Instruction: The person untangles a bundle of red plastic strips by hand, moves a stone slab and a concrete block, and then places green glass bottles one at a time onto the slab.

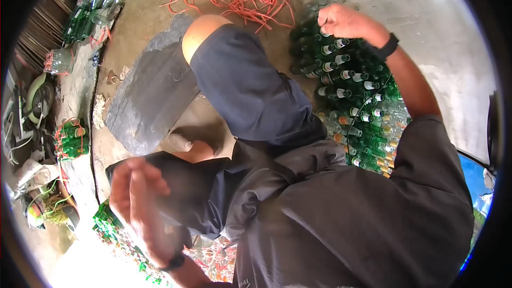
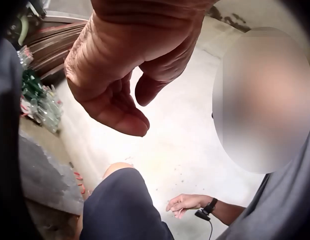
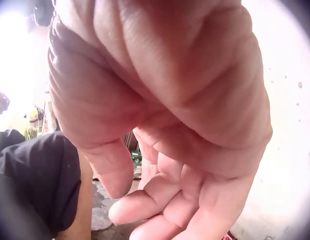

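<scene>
Many green glass bottles [image 1: 336,93] lie stacked against the wall, necks outward, with clear ones lower in the stack. Above the upper end of this stack is my right hand [image 1: 346,21], its fingers loosely bent. The right wrist view shows the right hand [image 3: 165,90] with thumb and fingers apart and nothing between them. My left hand [image 1: 140,197], blurred, hovers over the dark-trousered leg. Seen from the left wrist, the left hand [image 2: 135,60] has relaxed, slightly bent fingers and holds nothing.
A tangle of red strapping [image 1: 256,0] lies on the floor near the wall. A flat grey slab [image 1: 152,93] lies beside the raised knee. Bundled bottles [image 1: 72,138] stand along the ledge at left. More bottles [image 1: 120,229] lie behind the left arm.
</scene>
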